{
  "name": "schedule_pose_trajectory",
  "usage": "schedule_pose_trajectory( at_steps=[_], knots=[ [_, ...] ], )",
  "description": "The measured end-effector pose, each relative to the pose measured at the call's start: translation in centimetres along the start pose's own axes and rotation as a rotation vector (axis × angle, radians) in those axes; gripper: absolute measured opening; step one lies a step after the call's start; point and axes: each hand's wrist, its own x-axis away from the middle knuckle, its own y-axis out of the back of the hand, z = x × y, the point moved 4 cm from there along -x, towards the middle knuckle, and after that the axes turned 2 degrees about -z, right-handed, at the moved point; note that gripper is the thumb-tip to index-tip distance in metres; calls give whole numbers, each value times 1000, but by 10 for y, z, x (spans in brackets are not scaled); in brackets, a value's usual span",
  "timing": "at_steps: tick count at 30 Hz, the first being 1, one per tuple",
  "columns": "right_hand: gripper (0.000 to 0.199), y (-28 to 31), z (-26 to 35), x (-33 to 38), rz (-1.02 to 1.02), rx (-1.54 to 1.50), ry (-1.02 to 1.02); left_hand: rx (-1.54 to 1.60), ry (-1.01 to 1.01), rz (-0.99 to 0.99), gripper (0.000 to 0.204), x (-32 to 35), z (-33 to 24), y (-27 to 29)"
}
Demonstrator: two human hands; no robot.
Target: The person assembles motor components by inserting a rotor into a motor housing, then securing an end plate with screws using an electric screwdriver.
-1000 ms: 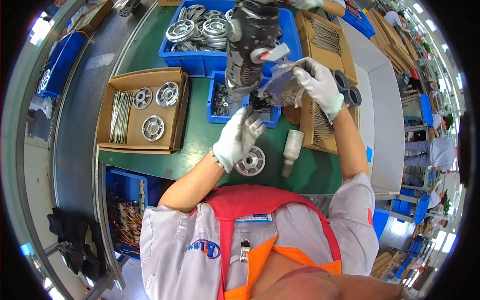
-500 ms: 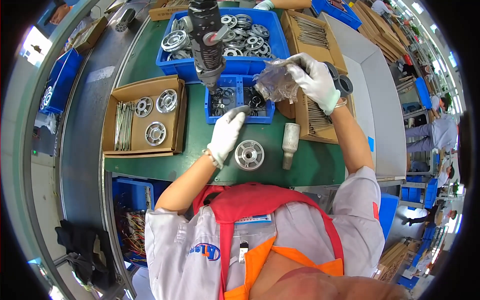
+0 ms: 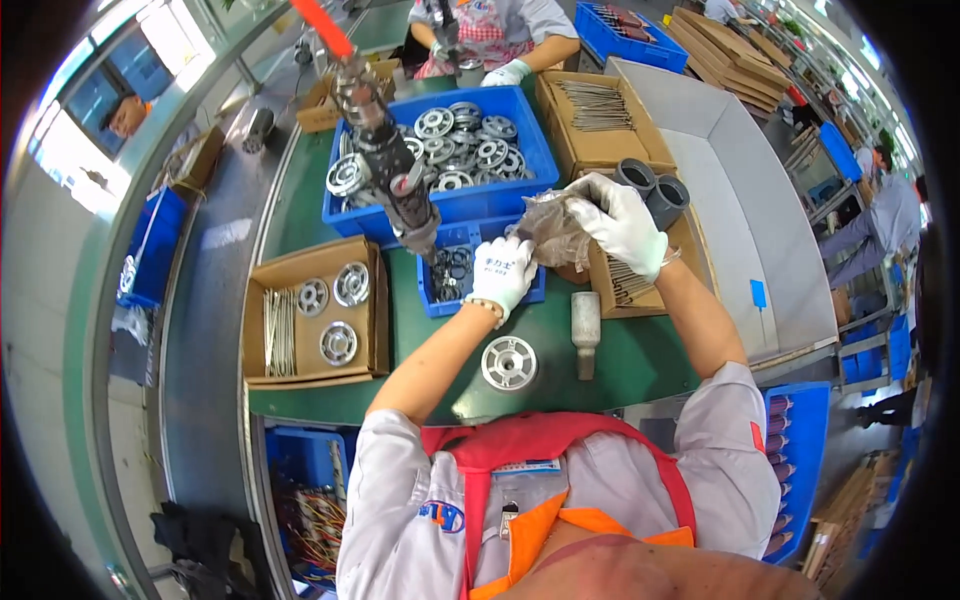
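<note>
Both hands, left hand [image 3: 502, 272] and right hand [image 3: 622, 222], now jointly grip the crumpled plastic bag [image 3: 553, 232] above the small blue bin [image 3: 480, 275], the left having risen from it.

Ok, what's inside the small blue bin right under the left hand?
The small blue bin holds dark metal rings, visible on its left side. The gloved left hand and a crumpled plastic bag held by the right hand cover its right half, so that part can't be seen.

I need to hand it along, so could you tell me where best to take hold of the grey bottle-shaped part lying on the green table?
Grip the grey bottle-shaped part across its wide lower body, coming from above. It lies flat on the green table, narrow neck pointing away from the person, both long sides clear, and the metal wheel sits apart on its left.
</note>
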Motion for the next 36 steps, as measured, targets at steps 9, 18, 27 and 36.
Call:
schedule_pose_trajectory(
  at_steps=[9, 18, 27, 36],
  knots=[
    [23, 28, 1, 5, -228, -238, -5, -41, 72, 104, 19, 6, 18, -18],
    [18, 50, 5, 15, -377, -305, -30, -132, 145, 226, 27, 1, 18, -9],
    [16, 53, 11, 36, -352, -359, 12, 88, 103, 3, 25, 23, 32, 38],
    [24, 3, 32, 64, -40, -544, -2, 272, -148, -400, 110, 38, -76, 145]
  ],
)
